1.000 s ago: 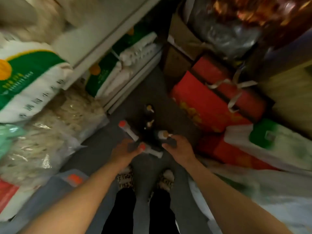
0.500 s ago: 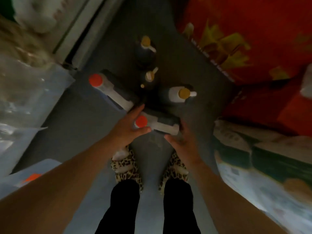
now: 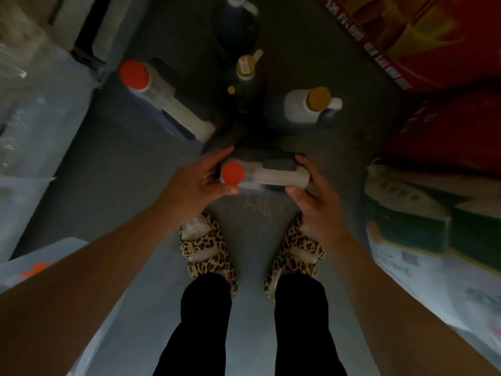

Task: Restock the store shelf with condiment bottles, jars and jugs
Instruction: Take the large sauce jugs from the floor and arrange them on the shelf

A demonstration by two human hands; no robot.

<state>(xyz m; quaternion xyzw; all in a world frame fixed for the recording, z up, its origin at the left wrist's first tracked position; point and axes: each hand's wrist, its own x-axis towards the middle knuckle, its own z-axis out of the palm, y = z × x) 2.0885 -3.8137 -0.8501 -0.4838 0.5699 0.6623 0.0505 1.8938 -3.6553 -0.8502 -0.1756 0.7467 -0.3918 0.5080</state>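
Several condiment containers stand on the grey floor in front of my feet. Nearest is a pale jug with a red cap. My left hand grips its cap end, fingers behind and thumb in front. My right hand grips its handle end in the same way. A second red-capped jug stands further left. A gold-capped jug stands at the right. Between those two are a dark gold-capped bottle and another dark bottle behind it.
Red printed cartons line the right side, with green and white sacks below them. Clear plastic bags lie at the left, beside the base of a shelf unit. My feet in leopard-print sandals stand just behind the jug.
The view has tipped down and closer to the floor. Both hands have settled round the two ends of the nearest red-capped jug.
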